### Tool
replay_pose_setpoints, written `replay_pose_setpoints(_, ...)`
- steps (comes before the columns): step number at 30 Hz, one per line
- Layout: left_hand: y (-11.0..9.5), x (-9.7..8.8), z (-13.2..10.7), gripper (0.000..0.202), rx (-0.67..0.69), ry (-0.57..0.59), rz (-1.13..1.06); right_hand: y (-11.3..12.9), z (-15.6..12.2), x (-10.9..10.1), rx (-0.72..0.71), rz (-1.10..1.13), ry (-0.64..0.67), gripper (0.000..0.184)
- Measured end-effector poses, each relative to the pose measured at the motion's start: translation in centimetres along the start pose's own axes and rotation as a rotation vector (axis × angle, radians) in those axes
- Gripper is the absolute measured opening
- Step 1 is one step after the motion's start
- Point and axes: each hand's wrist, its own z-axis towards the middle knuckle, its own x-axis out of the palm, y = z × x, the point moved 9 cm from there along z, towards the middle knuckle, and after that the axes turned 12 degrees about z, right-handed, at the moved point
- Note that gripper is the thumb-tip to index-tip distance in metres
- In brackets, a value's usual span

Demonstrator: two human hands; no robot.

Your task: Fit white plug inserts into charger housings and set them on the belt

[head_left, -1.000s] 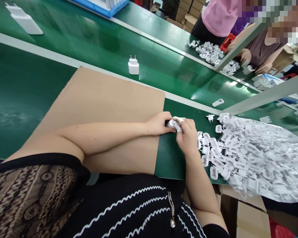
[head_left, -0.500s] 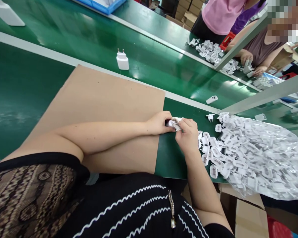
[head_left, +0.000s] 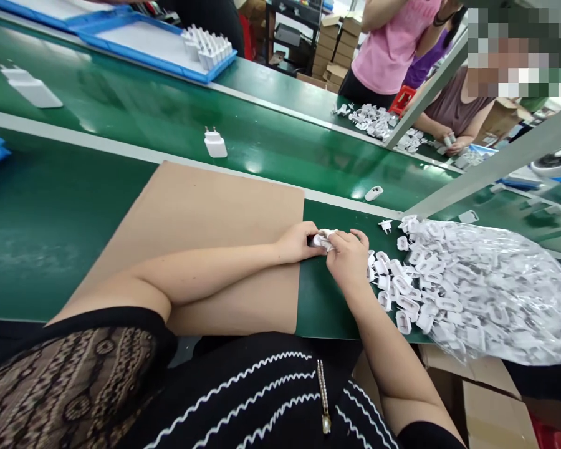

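My left hand (head_left: 300, 242) is closed around one side of a small white charger part (head_left: 325, 239), past the right edge of a cardboard sheet (head_left: 215, 218). Pressed against the same part from the right, the fingers of my right hand (head_left: 350, 259) are bent over it. Much of the part is hidden by fingers, so its exact shape cannot be made out. Just right of my right hand lie loose white plug housings (head_left: 402, 285), spilling from a clear plastic bag (head_left: 509, 287) full of them.
Beyond the pale rail runs a green belt (head_left: 144, 125), carrying a white two-pin charger (head_left: 215, 143), a larger-looking one (head_left: 30, 86) and a small white piece (head_left: 374, 193). A slanted metal post (head_left: 486, 159) rises at right. Blue trays (head_left: 135, 47) and co-workers are across.
The view has tilted upward, showing more of the far side. Relative to the cardboard, the chargers on the belt have moved left. Both hands stay on the white part; the right fingers have shifted slightly.
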Motion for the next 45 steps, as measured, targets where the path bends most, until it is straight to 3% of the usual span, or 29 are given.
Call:
replay_pose_setpoints(8, -0.3, -0.2, 0.0, 0.028, -0.012, -0.004, 0.019, -0.6, -0.1, -0.1, 0.047, 0.059, 0.008, 0.031)
replay_pose_setpoints(14, -0.5, 0.1, 0.3, 0.026, -0.001, 0.050, 0.038, -1.1, 1.2, -0.5, 0.038, 0.135, 0.139, 0.026)
replay_pose_setpoints(17, -0.5, 0.0, 0.4, 0.028, 0.008, 0.041, 0.050, -1.0, 2.1, -0.6, 0.091, 0.094, 0.209, 0.024)
replay_pose_setpoints(23, -0.5, 0.0, 0.5, 0.030, 0.007, 0.042, 0.114, 1.1, 3.6, -0.4, 0.100, -0.131, 0.314, 0.040)
replay_pose_setpoints(28, -0.6, 0.1, 0.6, 0.030, -0.001, 0.055, 0.149, 0.6, 4.3, 0.1, 0.167, -0.176, 0.419, 0.037)
replay_pose_setpoints(33, -0.5, 0.1, 0.4, 0.030, 0.013, 0.027, 0.130, -0.1, 3.7, -0.1, 0.205, -0.135, 0.368, 0.035)
replay_pose_setpoints(37, -0.6, 0.1, 0.0, 0.026, 0.027, 0.017, 0.141, -0.7, 2.3, 0.0, 0.192, 0.104, 0.242, 0.035)
replay_pose_setpoints(40, -1.1, 0.1, -0.4, 0.031, 0.033, 0.023, 0.096, -2.9, 1.8, 0.3, 0.229, 0.513, 0.162, 0.040)
replay_pose_setpoints(42, -0.9, 0.3, -0.1, 0.041, -0.011, 0.050, 0.044, -6.0, 2.1, -0.5, 0.293, 0.623, 0.056, 0.049)
replay_pose_setpoints(44, -0.2, 0.0, 1.0, 0.043, -0.081, 0.078, 0.029, -9.9, 2.5, -2.0, 0.398, 0.397, -0.037, 0.048)
replay_pose_setpoints(45, 0.4, -0.4, 1.9, 0.042, -0.117, 0.081, 0.041, -12.0, 2.6, -2.5, 0.477, 0.227, -0.018, 0.046)
